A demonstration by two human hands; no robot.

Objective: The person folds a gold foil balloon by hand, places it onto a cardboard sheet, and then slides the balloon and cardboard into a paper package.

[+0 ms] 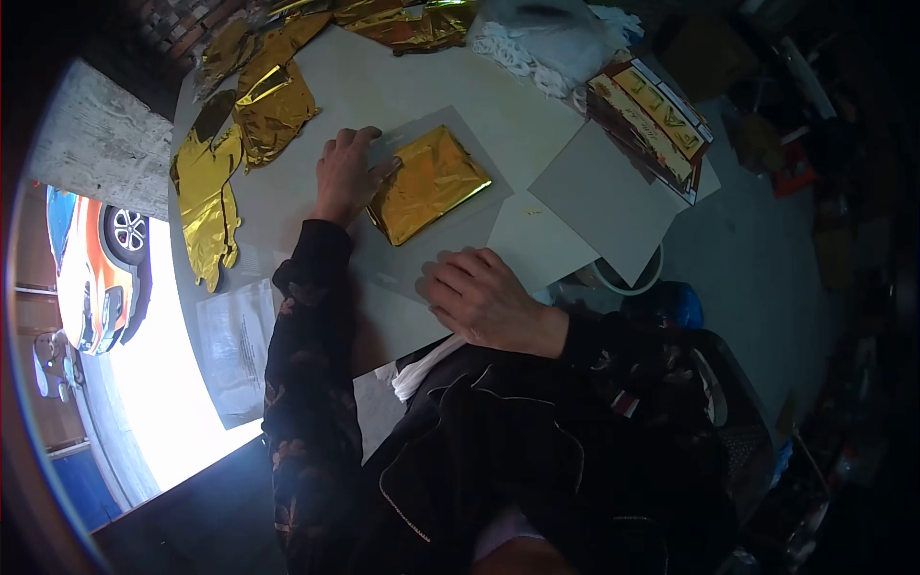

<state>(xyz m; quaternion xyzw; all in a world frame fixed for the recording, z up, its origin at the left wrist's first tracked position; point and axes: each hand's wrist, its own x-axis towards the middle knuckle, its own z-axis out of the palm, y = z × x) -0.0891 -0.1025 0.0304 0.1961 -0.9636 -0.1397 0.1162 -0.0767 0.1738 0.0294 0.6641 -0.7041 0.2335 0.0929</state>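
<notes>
A flat gold foil piece (429, 187) lies on a grey sheet (479, 144) in the middle of the table. My left hand (347, 175) is at the left side of the foil, its thumb out towards the foil's upper left edge and its bent fingers apart. On the near side, my right hand (489, 302) rests with loosely bent fingers by the lower edge of the grey sheet, apart from the foil. Nothing shows in its fingers, though their undersides are hidden.
Crumpled gold foil scraps (206, 196) lie along the table's left and far edges. At the far right are a clear plastic bag (546, 38), a printed card box (656, 125) and a grey board (613, 196). Below that board shows a round container's rim (652, 273).
</notes>
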